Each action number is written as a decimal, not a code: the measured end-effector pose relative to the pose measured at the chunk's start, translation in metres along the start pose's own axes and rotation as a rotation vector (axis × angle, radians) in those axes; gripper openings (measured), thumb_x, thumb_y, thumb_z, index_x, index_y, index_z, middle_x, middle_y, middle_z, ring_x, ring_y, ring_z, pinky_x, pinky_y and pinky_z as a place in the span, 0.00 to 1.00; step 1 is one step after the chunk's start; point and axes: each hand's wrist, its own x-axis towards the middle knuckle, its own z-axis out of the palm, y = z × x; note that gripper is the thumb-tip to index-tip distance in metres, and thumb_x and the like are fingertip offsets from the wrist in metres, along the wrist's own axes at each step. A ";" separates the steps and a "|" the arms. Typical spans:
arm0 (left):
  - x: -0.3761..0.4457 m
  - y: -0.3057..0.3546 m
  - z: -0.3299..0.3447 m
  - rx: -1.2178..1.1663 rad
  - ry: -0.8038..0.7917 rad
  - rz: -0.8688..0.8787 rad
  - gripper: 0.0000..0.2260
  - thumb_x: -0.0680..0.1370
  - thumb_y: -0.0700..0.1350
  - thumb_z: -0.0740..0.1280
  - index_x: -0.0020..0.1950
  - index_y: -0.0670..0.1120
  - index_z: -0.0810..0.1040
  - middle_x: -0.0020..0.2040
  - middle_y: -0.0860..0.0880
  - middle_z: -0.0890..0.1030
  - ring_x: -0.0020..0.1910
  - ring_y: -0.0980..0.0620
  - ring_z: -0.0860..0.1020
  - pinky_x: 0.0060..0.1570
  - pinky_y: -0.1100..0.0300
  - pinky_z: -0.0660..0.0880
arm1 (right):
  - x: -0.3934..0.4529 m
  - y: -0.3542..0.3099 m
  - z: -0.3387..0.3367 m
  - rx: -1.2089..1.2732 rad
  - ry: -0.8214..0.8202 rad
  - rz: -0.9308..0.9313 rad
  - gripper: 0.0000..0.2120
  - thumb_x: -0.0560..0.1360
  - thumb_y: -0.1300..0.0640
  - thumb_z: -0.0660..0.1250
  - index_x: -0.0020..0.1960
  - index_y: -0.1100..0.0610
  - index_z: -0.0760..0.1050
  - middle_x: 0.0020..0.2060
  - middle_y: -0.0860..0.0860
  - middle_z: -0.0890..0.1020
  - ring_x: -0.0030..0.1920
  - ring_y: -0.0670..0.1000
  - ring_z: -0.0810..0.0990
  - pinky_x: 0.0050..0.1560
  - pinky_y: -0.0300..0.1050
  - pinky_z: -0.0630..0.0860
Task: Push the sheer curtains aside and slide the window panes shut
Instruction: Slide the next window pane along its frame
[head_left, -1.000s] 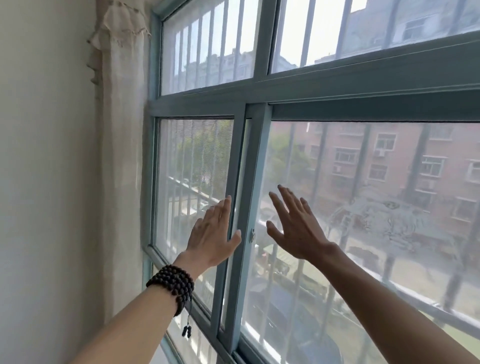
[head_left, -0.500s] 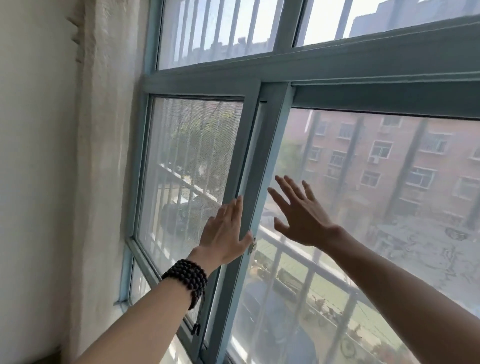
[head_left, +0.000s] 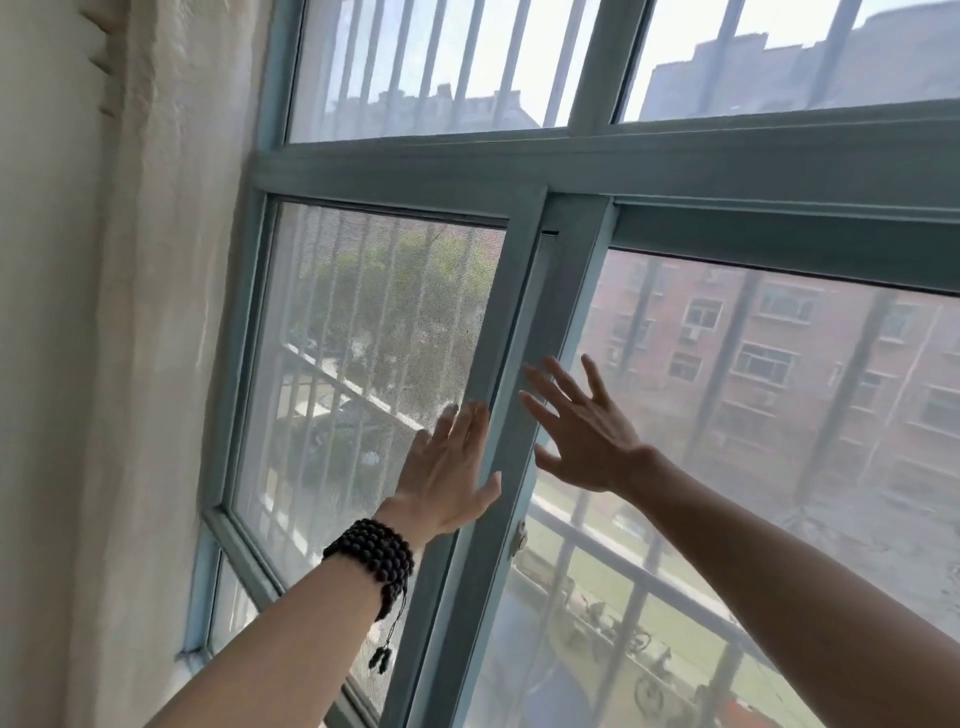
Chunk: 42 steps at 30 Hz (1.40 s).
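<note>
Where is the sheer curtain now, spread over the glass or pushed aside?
Pushed aside: the sheer curtain hangs bunched against the wall left of the window frame, covering no glass.

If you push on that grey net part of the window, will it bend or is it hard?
The mesh screen looks thin and woven, so it would probably give and spring back. Its frame looks rigid, likely sliding rather than bending under the left hand.

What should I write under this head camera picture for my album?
Two open hands, left hand and right hand, press at the window's middle upright, the curtain bunched left.
</note>
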 end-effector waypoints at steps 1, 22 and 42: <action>0.003 -0.001 -0.002 0.003 0.011 0.011 0.39 0.80 0.64 0.52 0.80 0.45 0.36 0.83 0.44 0.47 0.80 0.42 0.51 0.74 0.41 0.59 | 0.002 -0.001 0.001 -0.005 -0.007 0.008 0.36 0.80 0.35 0.53 0.82 0.52 0.53 0.82 0.54 0.45 0.81 0.58 0.37 0.75 0.68 0.32; 0.001 0.034 0.050 -0.312 -0.159 0.001 0.44 0.79 0.62 0.59 0.81 0.41 0.38 0.82 0.42 0.41 0.81 0.45 0.46 0.78 0.51 0.52 | 0.027 -0.003 0.008 -0.088 -0.023 0.029 0.29 0.81 0.38 0.52 0.80 0.44 0.57 0.83 0.51 0.47 0.82 0.58 0.40 0.76 0.69 0.38; -0.004 0.036 0.045 -0.497 -0.226 0.003 0.45 0.75 0.57 0.66 0.82 0.48 0.40 0.82 0.50 0.42 0.81 0.46 0.46 0.78 0.44 0.54 | 0.018 -0.007 0.005 -0.087 0.018 0.066 0.28 0.79 0.38 0.58 0.78 0.45 0.63 0.82 0.52 0.55 0.82 0.59 0.46 0.74 0.73 0.45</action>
